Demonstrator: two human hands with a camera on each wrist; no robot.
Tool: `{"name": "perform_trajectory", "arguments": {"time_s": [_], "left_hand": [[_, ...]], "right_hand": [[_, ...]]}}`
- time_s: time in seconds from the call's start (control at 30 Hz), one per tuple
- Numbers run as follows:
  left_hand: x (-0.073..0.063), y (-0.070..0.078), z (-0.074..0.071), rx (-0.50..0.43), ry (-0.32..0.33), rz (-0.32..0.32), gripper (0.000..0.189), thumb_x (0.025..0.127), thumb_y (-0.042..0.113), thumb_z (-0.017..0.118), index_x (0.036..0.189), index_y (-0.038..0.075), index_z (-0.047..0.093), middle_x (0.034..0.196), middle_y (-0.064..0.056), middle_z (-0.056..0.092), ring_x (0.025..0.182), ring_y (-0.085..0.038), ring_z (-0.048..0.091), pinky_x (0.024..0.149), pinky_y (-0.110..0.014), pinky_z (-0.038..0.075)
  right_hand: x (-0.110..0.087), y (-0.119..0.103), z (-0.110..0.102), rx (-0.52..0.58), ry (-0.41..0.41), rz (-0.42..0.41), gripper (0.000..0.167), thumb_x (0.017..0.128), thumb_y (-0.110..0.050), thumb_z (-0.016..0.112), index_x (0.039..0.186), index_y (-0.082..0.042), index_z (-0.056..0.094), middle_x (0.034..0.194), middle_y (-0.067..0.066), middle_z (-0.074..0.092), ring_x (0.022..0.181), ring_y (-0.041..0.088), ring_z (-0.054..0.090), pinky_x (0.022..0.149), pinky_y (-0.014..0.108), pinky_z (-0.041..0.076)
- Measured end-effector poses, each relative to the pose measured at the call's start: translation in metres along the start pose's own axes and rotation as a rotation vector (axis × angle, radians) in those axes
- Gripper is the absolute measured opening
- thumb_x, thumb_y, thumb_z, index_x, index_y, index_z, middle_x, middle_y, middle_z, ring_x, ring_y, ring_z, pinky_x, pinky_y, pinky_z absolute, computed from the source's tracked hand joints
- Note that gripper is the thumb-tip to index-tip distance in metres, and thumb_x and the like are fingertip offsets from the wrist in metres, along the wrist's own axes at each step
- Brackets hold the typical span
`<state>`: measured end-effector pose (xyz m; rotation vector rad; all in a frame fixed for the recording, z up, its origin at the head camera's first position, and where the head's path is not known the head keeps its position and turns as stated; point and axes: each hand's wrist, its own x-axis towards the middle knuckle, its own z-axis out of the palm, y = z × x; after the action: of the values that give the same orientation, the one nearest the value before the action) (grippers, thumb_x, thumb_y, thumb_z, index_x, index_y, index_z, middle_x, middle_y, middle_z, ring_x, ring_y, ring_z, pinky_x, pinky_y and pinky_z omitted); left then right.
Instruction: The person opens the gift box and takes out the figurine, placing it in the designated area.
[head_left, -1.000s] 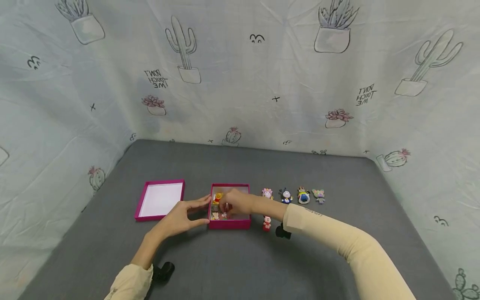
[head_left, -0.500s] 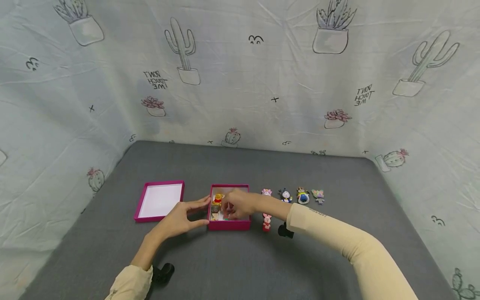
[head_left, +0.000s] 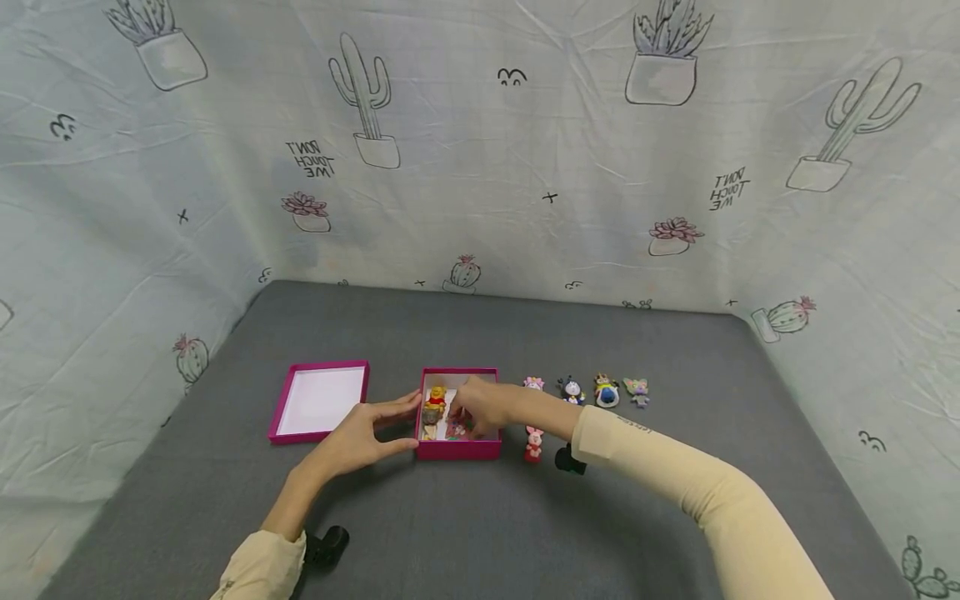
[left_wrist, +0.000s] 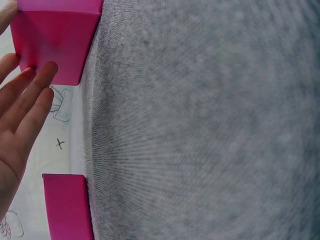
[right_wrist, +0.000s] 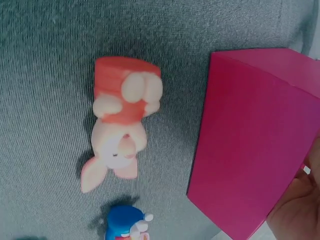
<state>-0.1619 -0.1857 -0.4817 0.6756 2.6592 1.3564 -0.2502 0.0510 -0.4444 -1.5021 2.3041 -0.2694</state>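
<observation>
A magenta box (head_left: 459, 451) holds several small figurines. My left hand (head_left: 362, 435) steadies its left side, thumb near the front corner and fingers along the wall; in the left wrist view the fingers (left_wrist: 32, 100) look straight. Reaching inside, my right hand (head_left: 483, 404) has curled fingers around a small pinkish figurine (head_left: 456, 431), partly covered by them. Along the left wall lie a yellow bear figurine in red (head_left: 437, 398), a brownish one (head_left: 432, 415) and a pale one (head_left: 429, 432). In the right wrist view, the box wall hides most of the right hand (right_wrist: 295, 210).
Left of the box, the magenta lid (head_left: 325, 400) lies inside up. On the right are a pink piglet figurine (head_left: 533, 446), a pink-haired one (head_left: 533, 383), a dark-blue one (head_left: 572, 390), a yellow-blue one (head_left: 606, 392) and a grey one (head_left: 637, 392).
Inside the box, my right hand has shifted slightly right, away from the left row, with the pinkish figurine at its fingers. My left hand keeps its place on the box.
</observation>
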Motion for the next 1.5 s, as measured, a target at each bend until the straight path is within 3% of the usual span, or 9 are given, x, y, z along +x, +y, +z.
{"name": "perform_trajectory", "arguments": {"time_s": [0.4,0.5,0.67,0.87,1.13,1.33,1.5], "left_hand": [[0.0,0.0,0.0,-0.014,-0.002,-0.001,0.069,0.081,0.03,0.078,0.139,0.007,0.05,0.146,-0.008,0.043,0.128,-0.025,0.049,0.099,-0.043,0.045],[0.001,0.001,-0.001,-0.015,-0.006,-0.01,0.069,0.081,0.029,0.078,0.14,0.007,0.05,0.146,-0.008,0.043,0.128,-0.025,0.049,0.099,-0.042,0.045],[0.001,0.001,0.0,0.0,-0.007,-0.017,0.07,0.08,0.03,0.079,0.14,0.008,0.05,0.146,-0.008,0.043,0.128,-0.026,0.049,0.098,-0.042,0.046],[0.001,0.0,-0.001,0.007,0.004,-0.021,0.071,0.079,0.029,0.079,0.14,0.007,0.05,0.145,-0.008,0.045,0.127,-0.027,0.05,0.097,-0.042,0.047],[0.002,0.001,0.0,-0.011,-0.014,-0.034,0.071,0.08,0.032,0.078,0.141,0.009,0.049,0.145,-0.009,0.044,0.128,-0.028,0.049,0.098,-0.043,0.046],[0.003,-0.001,0.0,-0.008,-0.008,-0.022,0.071,0.08,0.032,0.079,0.141,0.009,0.049,0.145,-0.008,0.044,0.128,-0.027,0.048,0.097,-0.043,0.046],[0.001,-0.003,0.001,0.0,0.001,0.0,0.071,0.08,0.03,0.079,0.141,0.008,0.049,0.146,-0.008,0.044,0.126,-0.027,0.051,0.097,-0.042,0.047]], "right_hand": [[-0.004,0.002,-0.008,-0.025,0.027,-0.037,0.04,0.077,-0.019,0.081,0.111,-0.001,0.069,0.088,0.003,0.067,0.073,0.008,0.056,0.064,0.013,0.047],[-0.009,0.006,-0.012,0.02,0.105,-0.075,0.041,0.076,-0.018,0.082,0.109,0.002,0.068,0.085,0.004,0.067,0.071,0.01,0.059,0.062,0.012,0.048],[-0.022,0.015,-0.009,0.094,0.309,-0.133,0.043,0.073,-0.018,0.084,0.106,0.004,0.068,0.085,0.006,0.066,0.07,0.011,0.061,0.063,0.018,0.054],[-0.036,0.024,0.0,0.244,0.504,-0.106,0.048,0.072,-0.019,0.085,0.111,0.004,0.067,0.088,0.005,0.067,0.073,0.01,0.062,0.066,0.025,0.056],[-0.047,0.03,0.011,0.483,0.544,-0.098,0.053,0.076,-0.011,0.082,0.123,0.003,0.061,0.1,0.009,0.063,0.082,0.017,0.066,0.076,0.028,0.058],[-0.052,0.024,0.014,0.525,0.62,-0.058,0.044,0.074,-0.004,0.082,0.113,0.004,0.065,0.102,0.016,0.064,0.08,0.029,0.066,0.074,0.04,0.059],[-0.066,0.005,0.006,0.594,0.657,-0.078,0.041,0.074,0.005,0.078,0.111,0.012,0.062,0.101,0.023,0.063,0.079,0.039,0.064,0.074,0.048,0.057]]}}
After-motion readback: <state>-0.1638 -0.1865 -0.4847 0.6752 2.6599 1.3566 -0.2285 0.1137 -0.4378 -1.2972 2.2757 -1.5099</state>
